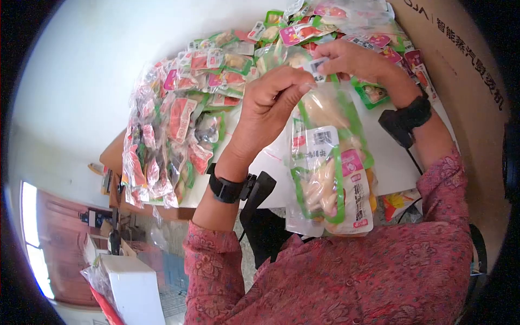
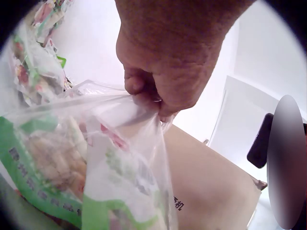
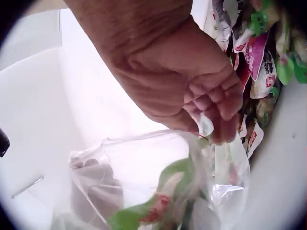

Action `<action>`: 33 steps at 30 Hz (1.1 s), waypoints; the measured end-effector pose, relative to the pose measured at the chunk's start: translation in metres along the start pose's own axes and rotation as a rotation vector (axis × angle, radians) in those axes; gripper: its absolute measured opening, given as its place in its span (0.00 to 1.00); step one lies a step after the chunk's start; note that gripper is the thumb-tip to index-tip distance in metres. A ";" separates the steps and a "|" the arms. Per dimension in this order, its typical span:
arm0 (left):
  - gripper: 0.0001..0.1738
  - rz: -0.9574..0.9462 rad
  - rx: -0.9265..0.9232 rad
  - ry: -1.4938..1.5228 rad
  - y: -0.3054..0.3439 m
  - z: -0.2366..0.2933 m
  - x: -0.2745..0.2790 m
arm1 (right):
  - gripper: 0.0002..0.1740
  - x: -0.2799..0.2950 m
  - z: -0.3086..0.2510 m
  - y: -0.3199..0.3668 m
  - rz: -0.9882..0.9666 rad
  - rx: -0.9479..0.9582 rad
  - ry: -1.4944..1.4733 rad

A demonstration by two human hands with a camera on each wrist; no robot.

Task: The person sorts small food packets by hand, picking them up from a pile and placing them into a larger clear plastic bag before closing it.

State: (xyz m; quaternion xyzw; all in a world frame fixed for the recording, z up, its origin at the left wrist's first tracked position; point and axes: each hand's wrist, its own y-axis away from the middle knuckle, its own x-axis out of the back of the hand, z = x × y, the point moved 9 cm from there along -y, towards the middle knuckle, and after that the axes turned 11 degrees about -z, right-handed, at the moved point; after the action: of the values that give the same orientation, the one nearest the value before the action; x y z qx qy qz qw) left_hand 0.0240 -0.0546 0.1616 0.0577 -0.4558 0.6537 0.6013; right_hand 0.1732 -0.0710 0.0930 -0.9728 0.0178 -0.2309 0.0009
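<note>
A clear plastic bag (image 1: 290,208) hangs upright in front of the body, with several green-and-white snack packets (image 1: 322,187) showing pale pieces of food inside. My left hand (image 1: 273,105) pinches the bag's top edge between thumb and curled fingers; the left wrist view shows the plastic (image 2: 158,158) stretched down from that grip. Across the mouth of the bag, my right hand (image 1: 355,62) holds a small packet with a barcode label (image 1: 316,69) at its fingertips. In the right wrist view, the packet's white corner (image 3: 206,125) shows between thumb and fingers, right at the bag's rim.
Behind the bag, heaps of sealed snack packets (image 1: 184,119) cover the left and far parts of the white table (image 1: 260,179). A large cardboard box (image 1: 460,70) stands along the right. A white box (image 1: 132,287) is on the floor at lower left.
</note>
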 end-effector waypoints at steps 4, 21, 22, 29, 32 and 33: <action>0.04 0.009 -0.006 0.027 0.000 -0.003 0.000 | 0.13 -0.029 -0.032 0.012 -0.234 0.130 -0.053; 0.05 0.107 -0.304 0.188 -0.011 0.029 0.002 | 0.22 -0.100 -0.051 0.032 -0.689 -0.012 0.123; 0.05 0.118 -0.297 0.179 -0.011 0.032 0.003 | 0.21 -0.107 -0.054 0.033 -0.712 0.019 0.178; 0.06 -0.049 -0.255 0.044 -0.008 0.054 -0.014 | 0.15 -0.147 -0.071 0.036 -0.791 0.210 0.043; 0.06 0.073 -0.119 -0.266 0.013 0.051 0.015 | 0.14 -0.131 -0.076 0.019 -0.457 0.314 -0.036; 0.06 0.069 -0.123 -0.334 0.022 0.060 0.024 | 0.15 -0.107 -0.086 0.019 -0.183 0.462 0.055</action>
State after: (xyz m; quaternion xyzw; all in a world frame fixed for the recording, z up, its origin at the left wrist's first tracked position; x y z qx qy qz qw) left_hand -0.0292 -0.0739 0.1996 0.1129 -0.5903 0.6262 0.4966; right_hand 0.0384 -0.0857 0.1211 -0.9377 -0.1235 -0.2543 0.2019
